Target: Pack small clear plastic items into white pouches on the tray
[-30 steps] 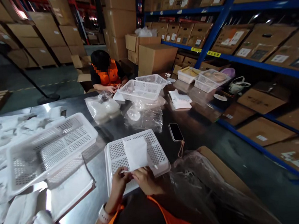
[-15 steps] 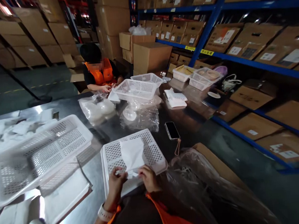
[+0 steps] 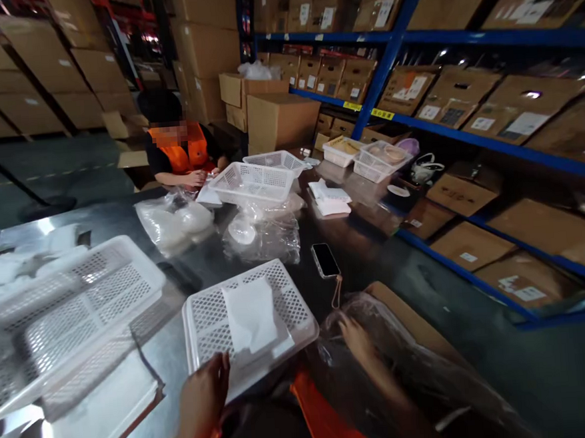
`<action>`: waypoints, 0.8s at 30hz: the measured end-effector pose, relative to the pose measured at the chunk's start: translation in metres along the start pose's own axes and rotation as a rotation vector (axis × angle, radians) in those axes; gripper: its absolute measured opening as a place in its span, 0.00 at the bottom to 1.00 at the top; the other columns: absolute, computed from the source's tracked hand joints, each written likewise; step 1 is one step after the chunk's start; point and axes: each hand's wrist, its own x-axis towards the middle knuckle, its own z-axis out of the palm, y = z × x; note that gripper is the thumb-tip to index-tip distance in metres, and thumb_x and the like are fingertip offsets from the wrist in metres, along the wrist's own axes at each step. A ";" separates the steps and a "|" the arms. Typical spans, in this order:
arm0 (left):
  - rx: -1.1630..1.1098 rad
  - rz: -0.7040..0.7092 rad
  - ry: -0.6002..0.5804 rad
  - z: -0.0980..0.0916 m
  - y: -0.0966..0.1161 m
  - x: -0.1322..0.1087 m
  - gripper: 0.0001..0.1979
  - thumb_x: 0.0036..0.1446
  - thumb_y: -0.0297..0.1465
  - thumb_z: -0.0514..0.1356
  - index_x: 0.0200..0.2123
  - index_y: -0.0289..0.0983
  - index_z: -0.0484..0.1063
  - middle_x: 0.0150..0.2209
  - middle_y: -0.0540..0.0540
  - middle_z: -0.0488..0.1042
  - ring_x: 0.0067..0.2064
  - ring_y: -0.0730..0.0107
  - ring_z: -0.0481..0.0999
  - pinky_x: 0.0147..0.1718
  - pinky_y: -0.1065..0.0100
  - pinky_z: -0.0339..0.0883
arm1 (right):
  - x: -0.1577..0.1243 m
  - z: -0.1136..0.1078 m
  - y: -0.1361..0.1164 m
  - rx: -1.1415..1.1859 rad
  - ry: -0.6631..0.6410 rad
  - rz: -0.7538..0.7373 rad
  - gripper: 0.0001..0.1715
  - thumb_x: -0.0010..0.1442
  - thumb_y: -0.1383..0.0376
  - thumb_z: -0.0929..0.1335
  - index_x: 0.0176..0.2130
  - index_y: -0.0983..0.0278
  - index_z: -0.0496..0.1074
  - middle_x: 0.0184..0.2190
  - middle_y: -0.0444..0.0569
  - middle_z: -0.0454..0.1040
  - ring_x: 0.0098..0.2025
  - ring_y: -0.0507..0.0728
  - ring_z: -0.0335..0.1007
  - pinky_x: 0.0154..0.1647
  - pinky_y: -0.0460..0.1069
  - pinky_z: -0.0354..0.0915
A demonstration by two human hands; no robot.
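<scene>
A white perforated plastic basket (image 3: pixel 298 305) lies with its lattice bottom facing up on the table before me. On it rests a white paper-like packet (image 3: pixel 250 315), its lower edge lying over another pale flat piece. My left hand (image 3: pixel 211 381) is at the basket's near left side, fingers curled together; whatever they might hold is hidden. My right hand (image 3: pixel 355 335) is off the basket to the right, over a box lined with clear plastic film (image 3: pixel 379 313). Its fingers are slightly blurred and apart, with nothing visible in them.
A large white basket (image 3: pixel 98 306) stands left, near white packets (image 3: pixel 35 260). A phone (image 3: pixel 325 260) with a strap lies beyond my right hand. Clear bags (image 3: pixel 268 237) and more baskets (image 3: pixel 254 181) are farther back, where a co-worker (image 3: pixel 180 147) sits. Shelves (image 3: pixel 392 72) hold cartons.
Both hands have let go of the packet's near edge. My right hand has moved right to the film-lined box; my left has drawn back slightly left. The view has shifted a little.
</scene>
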 end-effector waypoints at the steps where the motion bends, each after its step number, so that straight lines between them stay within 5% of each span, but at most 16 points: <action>1: 0.093 0.126 0.045 -0.001 0.006 0.013 0.21 0.66 0.40 0.46 0.34 0.40 0.77 0.33 0.42 0.81 0.34 0.57 0.81 0.34 0.60 0.74 | 0.006 0.021 -0.005 -0.025 -0.137 -0.114 0.07 0.61 0.65 0.69 0.40 0.59 0.77 0.43 0.50 0.78 0.48 0.56 0.74 0.51 0.52 0.71; 3: 0.202 0.421 0.044 0.002 0.018 0.045 0.18 0.66 0.33 0.46 0.46 0.38 0.75 0.47 0.40 0.79 0.51 0.58 0.78 0.50 0.58 0.71 | 0.022 0.068 -0.019 -0.053 -0.428 -0.353 0.13 0.60 0.70 0.66 0.43 0.60 0.78 0.47 0.51 0.79 0.53 0.56 0.73 0.59 0.51 0.67; 5: 0.303 0.631 -0.072 0.010 0.022 0.078 0.18 0.66 0.29 0.47 0.50 0.34 0.74 0.51 0.38 0.77 0.56 0.57 0.74 0.56 0.54 0.67 | 0.036 0.110 -0.033 -0.083 -0.674 -0.551 0.18 0.60 0.72 0.65 0.47 0.61 0.77 0.51 0.50 0.77 0.57 0.53 0.70 0.63 0.49 0.62; 9: 0.348 0.721 -0.156 0.026 0.000 0.112 0.18 0.63 0.28 0.52 0.54 0.33 0.72 0.56 0.36 0.74 0.59 0.53 0.71 0.59 0.50 0.64 | 0.050 0.152 -0.045 -0.235 -0.944 -0.799 0.27 0.60 0.71 0.68 0.59 0.69 0.68 0.60 0.57 0.68 0.64 0.57 0.62 0.69 0.55 0.52; 14: 0.339 0.829 -0.235 0.024 -0.034 0.106 0.24 0.63 0.30 0.53 0.63 0.40 0.63 0.63 0.41 0.65 0.64 0.54 0.64 0.61 0.50 0.61 | 0.051 0.141 -0.025 -0.363 -1.056 -0.941 0.31 0.63 0.67 0.66 0.63 0.75 0.62 0.63 0.63 0.62 0.68 0.59 0.53 0.69 0.56 0.50; 19: 0.360 0.961 -0.213 0.004 -0.050 0.093 0.36 0.58 0.20 0.49 0.69 0.40 0.50 0.68 0.42 0.56 0.68 0.58 0.55 0.64 0.50 0.55 | 0.062 0.114 -0.008 -0.382 -1.041 -1.196 0.32 0.60 0.70 0.65 0.63 0.67 0.63 0.65 0.59 0.61 0.70 0.60 0.49 0.69 0.58 0.50; 24: 0.445 1.114 -0.147 -0.002 -0.058 0.090 0.30 0.65 0.22 0.48 0.67 0.45 0.53 0.65 0.44 0.62 0.67 0.63 0.58 0.65 0.53 0.55 | 0.060 0.108 -0.005 -0.361 -1.062 -1.330 0.30 0.59 0.70 0.66 0.60 0.65 0.67 0.63 0.59 0.63 0.69 0.62 0.52 0.69 0.62 0.51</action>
